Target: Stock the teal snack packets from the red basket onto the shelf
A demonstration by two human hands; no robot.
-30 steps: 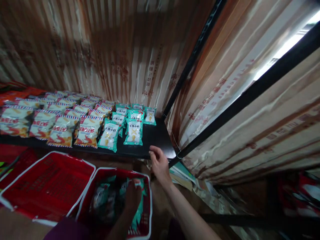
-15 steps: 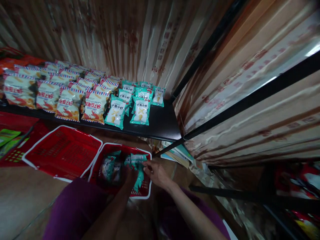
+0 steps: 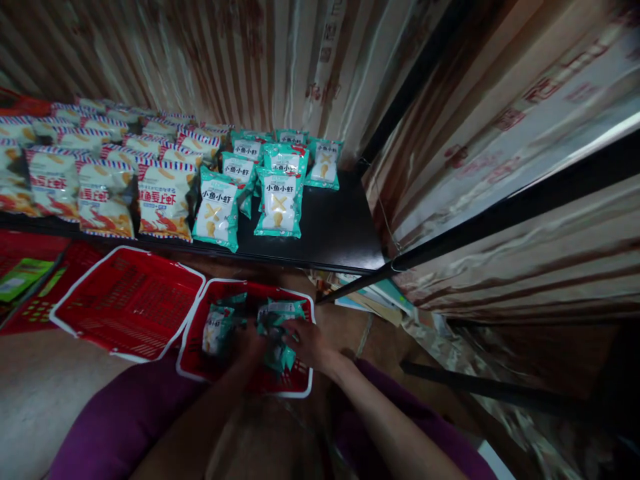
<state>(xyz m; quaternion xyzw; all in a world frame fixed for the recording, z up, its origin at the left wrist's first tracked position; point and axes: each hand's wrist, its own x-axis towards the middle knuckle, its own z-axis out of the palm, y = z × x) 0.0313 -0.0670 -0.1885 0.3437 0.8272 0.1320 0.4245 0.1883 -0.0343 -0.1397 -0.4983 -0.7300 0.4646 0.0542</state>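
We have both bare hands lowered into a red plastic shopping basket with a white rim (image 3: 311,373). Our left hand (image 3: 253,341) is dark and blurred among the bags; we cannot tell how wide its fingers stand or whether it grips anything. Our right hand (image 3: 309,341) comes in over the basket's right side, its fingers bent and fairly narrow, their tips at the glossy teal plastic snack bags (image 3: 287,309) in the right half. We cannot tell whether those fingers have closed on one. Near our left hand, in the left half, lies another teal-and-white snack bag (image 3: 215,331).

In front of us, on a flat black shelf (image 3: 335,230), similar teal-and-white pillow-shaped bags (image 3: 278,203) stand in short rows, well apart from our hands. To their left are rows of larger white-and-orange snack bags with striped tops (image 3: 166,201). A second red plastic basket with a white rim (image 3: 127,303) sits on our left, against the first.
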